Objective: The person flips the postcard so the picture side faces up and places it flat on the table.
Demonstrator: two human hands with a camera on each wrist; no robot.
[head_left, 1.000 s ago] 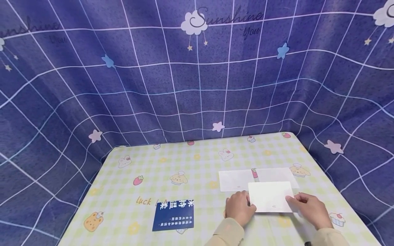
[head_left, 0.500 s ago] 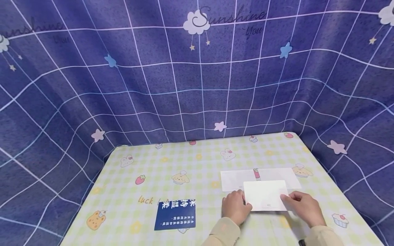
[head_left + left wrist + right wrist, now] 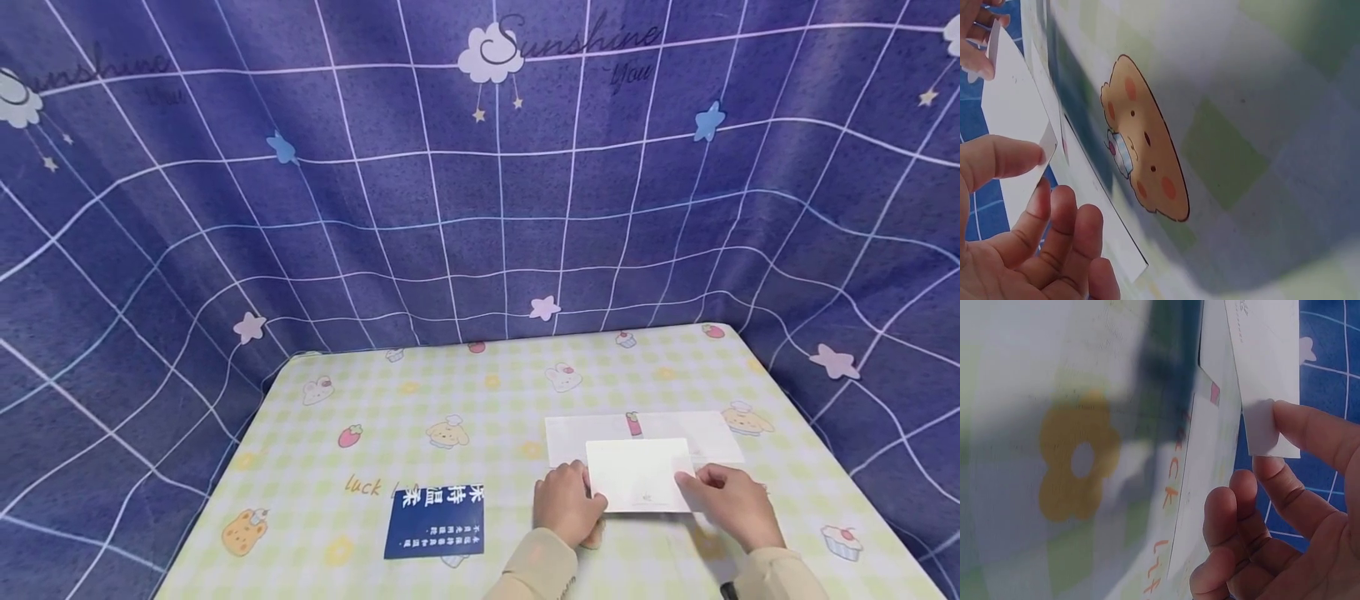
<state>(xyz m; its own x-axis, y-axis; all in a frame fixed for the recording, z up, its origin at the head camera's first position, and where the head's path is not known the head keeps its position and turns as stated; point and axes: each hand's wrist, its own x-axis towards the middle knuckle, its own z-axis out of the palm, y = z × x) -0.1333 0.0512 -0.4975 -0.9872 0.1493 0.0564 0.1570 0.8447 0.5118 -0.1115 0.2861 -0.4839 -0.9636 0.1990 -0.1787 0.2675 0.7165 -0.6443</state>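
I hold a card between my two hands, pinched at both ends and raised off the cloth. My left hand grips its left end, thumb on the face turned toward me and forefinger behind, at a corner. My right hand pinches the right end the same way, thumb in front and fingertip behind. The remaining fingers of each hand curl loosely, below the pinch. The card spans the gap between my hands, its face toward my eyes.

The card is a white, flat rectangle, wider than tall, with straight edges. A small, faint grey mark sits near its lower edge, too small to read. My thumbs shade its ends a little.

Just beyond it, partly hidden behind it, a left sheet and a right sheet, both white, lie side by side on the cloth, a printed strawberry showing between them. Well to the left of my hands lies a dark blue leaflet with white characters.
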